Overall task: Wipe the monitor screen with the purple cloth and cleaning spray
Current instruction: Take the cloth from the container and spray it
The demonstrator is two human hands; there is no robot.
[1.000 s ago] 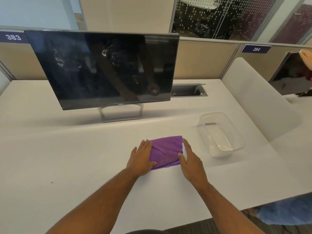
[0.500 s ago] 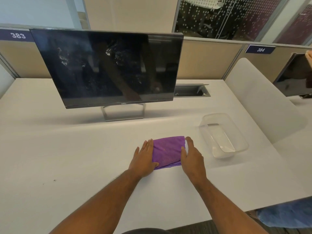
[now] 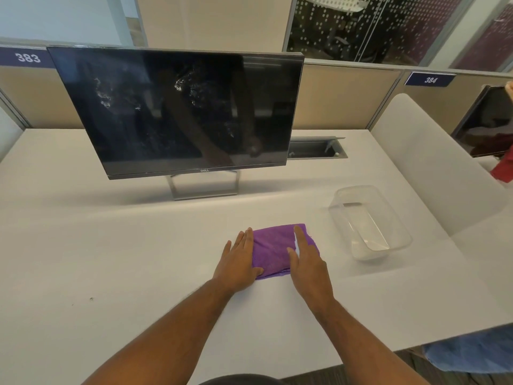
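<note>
A folded purple cloth (image 3: 273, 250) lies flat on the white desk (image 3: 111, 259), in front of a black monitor (image 3: 177, 112) whose dark screen carries whitish smears and droplets. My left hand (image 3: 238, 259) rests flat on the cloth's left edge, fingers straight and together. My right hand (image 3: 306, 258) lies flat over the cloth's right part, index finger stretched forward. Neither hand grips the cloth. No spray bottle is in view.
A clear plastic tub (image 3: 369, 220) stands to the right of the cloth. Behind it rises a white curved divider (image 3: 433, 162), with a second monitor (image 3: 485, 123) beyond. A cable hatch (image 3: 316, 148) is open behind the monitor. Another person's blue-clothed leg (image 3: 472, 354) shows at lower right.
My right hand has slid left onto the cloth, covering more of it. The left hand stays put. The view has shifted slightly.
</note>
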